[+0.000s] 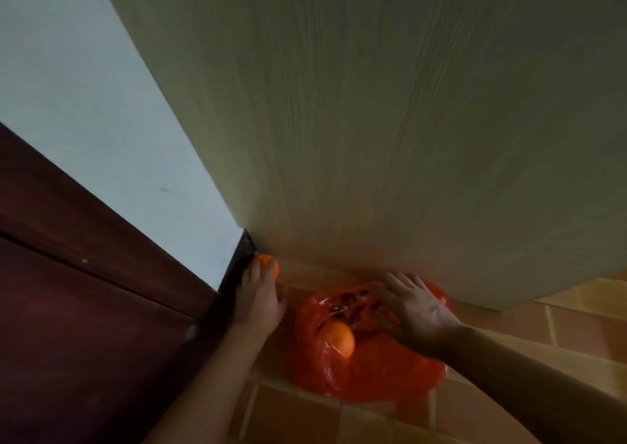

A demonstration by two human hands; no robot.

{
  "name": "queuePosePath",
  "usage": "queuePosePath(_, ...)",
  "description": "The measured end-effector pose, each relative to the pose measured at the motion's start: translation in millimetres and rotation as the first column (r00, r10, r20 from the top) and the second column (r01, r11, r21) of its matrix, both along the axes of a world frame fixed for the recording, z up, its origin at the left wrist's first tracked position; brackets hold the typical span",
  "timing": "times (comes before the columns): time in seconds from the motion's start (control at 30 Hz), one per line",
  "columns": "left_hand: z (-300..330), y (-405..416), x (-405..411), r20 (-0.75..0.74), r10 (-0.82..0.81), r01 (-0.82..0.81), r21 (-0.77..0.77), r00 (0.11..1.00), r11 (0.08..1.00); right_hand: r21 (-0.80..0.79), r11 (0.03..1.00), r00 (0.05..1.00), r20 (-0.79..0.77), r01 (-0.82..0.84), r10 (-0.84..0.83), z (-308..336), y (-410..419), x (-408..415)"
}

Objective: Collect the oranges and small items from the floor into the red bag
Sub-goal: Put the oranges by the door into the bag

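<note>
A red plastic bag [369, 372] lies crumpled on the tiled floor at the foot of a pale wooden panel. One orange [342, 340] shows at the bag's mouth. A second orange [268, 261] sits on the floor in the corner by the panel's base. My left hand [259, 296] reaches to it, fingers curled over its top. My right hand [415, 308] lies spread on the bag's upper part, pressing the plastic near its opening. Dark small items show dimly through the plastic under that hand.
A tall pale wooden panel [390, 121] fills the view ahead. To the left stand a white wall [84, 111] and a dark red door or frame [74, 308]. Orange-brown floor tiles [576, 328] extend to the right and toward me.
</note>
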State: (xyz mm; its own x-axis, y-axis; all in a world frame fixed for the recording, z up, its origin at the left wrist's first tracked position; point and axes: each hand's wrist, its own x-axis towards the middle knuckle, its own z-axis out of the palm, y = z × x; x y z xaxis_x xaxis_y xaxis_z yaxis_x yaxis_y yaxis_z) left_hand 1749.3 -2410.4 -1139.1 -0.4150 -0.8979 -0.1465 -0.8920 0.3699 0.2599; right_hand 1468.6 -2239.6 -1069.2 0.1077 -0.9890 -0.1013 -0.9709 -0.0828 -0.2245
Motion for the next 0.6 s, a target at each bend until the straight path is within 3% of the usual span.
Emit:
queuePosePath(0.17,-3,-17,-5,0.124,-0.037,0.03,0.055,0.992,0.998,0.023,0.999,0.999,0.025,0.045,-0.046,4,5,-3)
queuePosePath(0.37,7,-33,-19,0.279,-0.07,0.082,-0.03,0.958,0.996,0.102,0.99,0.995,0.03,0.097,-0.1,8,16,-15)
queuePosePath(0.6,4,-36,-15,0.268,-0.114,0.116,0.009,0.957,0.993,0.154,0.978,0.989,0.014,0.14,-0.144,3,26,-26)
